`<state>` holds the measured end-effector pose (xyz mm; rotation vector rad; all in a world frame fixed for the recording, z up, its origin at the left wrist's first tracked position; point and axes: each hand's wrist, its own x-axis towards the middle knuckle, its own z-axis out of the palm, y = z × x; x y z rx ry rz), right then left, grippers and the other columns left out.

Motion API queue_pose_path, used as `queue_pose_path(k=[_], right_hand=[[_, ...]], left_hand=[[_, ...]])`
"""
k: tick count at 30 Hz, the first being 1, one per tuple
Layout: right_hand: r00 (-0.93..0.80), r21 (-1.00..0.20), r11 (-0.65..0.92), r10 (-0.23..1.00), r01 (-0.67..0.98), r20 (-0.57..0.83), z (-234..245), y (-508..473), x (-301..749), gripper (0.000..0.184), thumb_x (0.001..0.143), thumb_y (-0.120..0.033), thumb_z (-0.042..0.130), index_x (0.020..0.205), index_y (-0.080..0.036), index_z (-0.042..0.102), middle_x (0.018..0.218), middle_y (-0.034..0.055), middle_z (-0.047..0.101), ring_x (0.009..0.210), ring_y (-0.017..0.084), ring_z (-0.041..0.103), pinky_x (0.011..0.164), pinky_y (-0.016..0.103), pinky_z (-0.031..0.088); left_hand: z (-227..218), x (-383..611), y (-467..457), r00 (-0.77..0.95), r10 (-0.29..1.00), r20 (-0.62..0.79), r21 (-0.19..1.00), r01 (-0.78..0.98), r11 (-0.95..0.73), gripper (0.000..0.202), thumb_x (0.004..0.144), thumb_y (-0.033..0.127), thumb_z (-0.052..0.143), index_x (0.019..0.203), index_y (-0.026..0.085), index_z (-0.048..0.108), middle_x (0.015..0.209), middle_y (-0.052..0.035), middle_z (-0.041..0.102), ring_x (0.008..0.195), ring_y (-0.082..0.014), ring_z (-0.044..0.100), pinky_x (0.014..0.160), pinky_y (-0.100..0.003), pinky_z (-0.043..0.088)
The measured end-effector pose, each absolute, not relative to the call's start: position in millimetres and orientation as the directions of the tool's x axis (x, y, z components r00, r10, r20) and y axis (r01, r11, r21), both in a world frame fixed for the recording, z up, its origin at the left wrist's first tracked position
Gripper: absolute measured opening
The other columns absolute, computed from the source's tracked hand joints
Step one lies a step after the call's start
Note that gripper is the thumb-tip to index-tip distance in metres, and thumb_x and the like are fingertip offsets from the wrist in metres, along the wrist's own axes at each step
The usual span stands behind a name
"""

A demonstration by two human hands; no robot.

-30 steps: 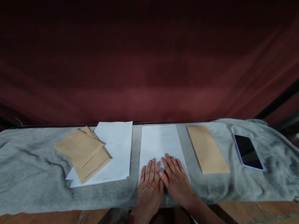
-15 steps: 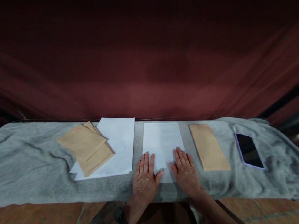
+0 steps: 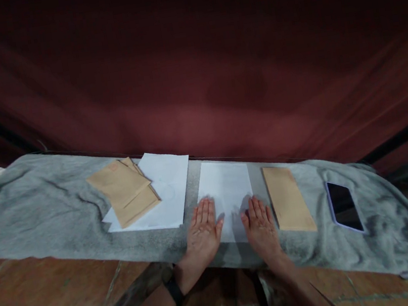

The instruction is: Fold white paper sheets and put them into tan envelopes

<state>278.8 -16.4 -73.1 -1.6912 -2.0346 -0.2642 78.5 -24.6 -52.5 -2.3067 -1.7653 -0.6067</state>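
A white sheet of paper lies flat on the grey cloth in front of me. My left hand is at its near left edge, palm down with fingers straight and thumb apart. At the near right edge, my right hand is stretched out the same way. Neither hand holds anything; whether they press on the sheet or hover just over it, I cannot tell. To the right of my right hand lies a brown envelope stack. Left of my left hand, several brown envelopes rest askew on more white sheets.
A phone in a lilac case lies on the cloth at the right. Dark red fabric rises behind the cloth's far edge. Below the near edge are brown floor tiles. A dark watch is on my left wrist.
My hands have moved slightly apart, out toward the sheet's side edges. The view has shifted a little, and the papers, envelopes and phone keep their places on the cloth.
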Motion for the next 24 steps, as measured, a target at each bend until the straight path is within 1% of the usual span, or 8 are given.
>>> queue_pose_path(k=[3,6,8,11,14,17,20,24], right_hand=[[-0.215,-0.254,0.318,0.907,0.913,0.363,-63.8,-12.8,261.4,0.059,0.111,-0.039,0.021,0.161,-0.01,0.032,0.165,0.017,0.036,0.155,0.028,0.029,0.124,0.052,0.031],[-0.265,-0.377,0.346,0.931,0.859,0.249,-57.1,-10.9,242.7,0.06,0.11,-0.042,0.019,0.16,-0.012,0.034,0.167,0.0129,0.035,0.156,0.022,0.028,0.126,0.047,0.029],[-0.27,-0.426,0.331,0.942,0.842,0.2,-54.3,-10.3,235.2,0.061,0.11,-0.043,0.018,0.16,-0.013,0.036,0.166,0.0116,0.037,0.155,0.021,0.03,0.127,0.047,0.026],[-0.268,-0.446,0.311,0.95,0.839,0.159,-51.5,-9.5,233.4,0.061,0.11,-0.044,0.016,0.159,-0.014,0.037,0.165,0.011,0.039,0.154,0.021,0.031,0.128,0.047,0.023],[-0.257,-0.424,0.295,0.956,0.856,0.145,-51.1,-8.2,238.0,0.061,0.11,-0.043,0.015,0.16,-0.015,0.036,0.165,0.0097,0.038,0.154,0.02,0.031,0.128,0.045,0.023],[-0.26,-0.348,0.301,0.952,0.888,0.161,-54.9,-6.3,243.1,0.061,0.11,-0.041,0.014,0.159,-0.013,0.038,0.165,0.011,0.037,0.154,0.021,0.031,0.128,0.045,0.022],[-0.279,-0.242,0.329,0.935,0.913,0.219,-61.6,-5.1,246.1,0.06,0.11,-0.041,0.019,0.157,-0.01,0.04,0.165,0.0139,0.036,0.154,0.025,0.031,0.127,0.048,0.021],[-0.247,-0.149,0.306,0.915,0.94,0.319,-68.6,-4.9,250.4,0.059,0.11,-0.04,0.026,0.156,-0.008,0.041,0.164,0.0193,0.037,0.152,0.029,0.035,0.124,0.053,0.026]], left_hand=[[-54.7,96.9,-22.4,0.319,0.862,0.395,0.115,0.913,-0.391,0.066,0.105,0.028,0.035,0.164,0.006,0.015,0.165,-0.018,0.034,0.155,-0.0261,0.031,0.124,-0.047,0.034],[-63.5,108.5,-22.1,0.398,0.857,0.327,0.098,0.888,-0.45,0.071,0.098,0.016,0.036,0.164,0.005,0.011,0.165,-0.0197,0.033,0.154,-0.0255,0.034,0.125,-0.048,0.032],[-67.8,110.4,-21.6,0.434,0.861,0.266,0.094,0.877,-0.471,0.074,0.095,0.015,0.04,0.164,0.005,0.013,0.165,-0.0209,0.034,0.153,-0.0261,0.034,0.126,-0.049,0.03],[-68.1,108.2,-18.5,0.464,0.864,0.196,0.104,0.866,-0.489,0.071,0.095,0.017,0.042,0.162,0.003,0.021,0.165,-0.0207,0.034,0.155,-0.0261,0.031,0.126,-0.045,0.029],[-65.8,105.1,-13.1,0.458,0.87,0.184,0.12,0.868,-0.482,0.063,0.099,0.016,0.037,0.16,0.004,0.028,0.165,-0.0186,0.035,0.155,-0.0241,0.031,0.127,-0.044,0.028],[-66.1,101.4,-6.8,0.414,0.883,0.219,0.143,0.882,-0.449,0.059,0.102,0.019,0.03,0.16,0.007,0.03,0.165,-0.016,0.037,0.154,-0.0225,0.032,0.127,-0.045,0.027],[-67.3,96.5,-2.4,0.371,0.888,0.271,0.152,0.895,-0.42,0.058,0.104,0.023,0.03,0.159,0.007,0.031,0.164,-0.0161,0.038,0.155,-0.0235,0.03,0.127,-0.046,0.026],[-65.7,92.8,-1.7,0.336,0.891,0.305,0.141,0.91,-0.391,0.057,0.106,0.028,0.031,0.159,0.006,0.032,0.164,-0.0179,0.037,0.156,-0.0254,0.028,0.127,-0.049,0.026]])
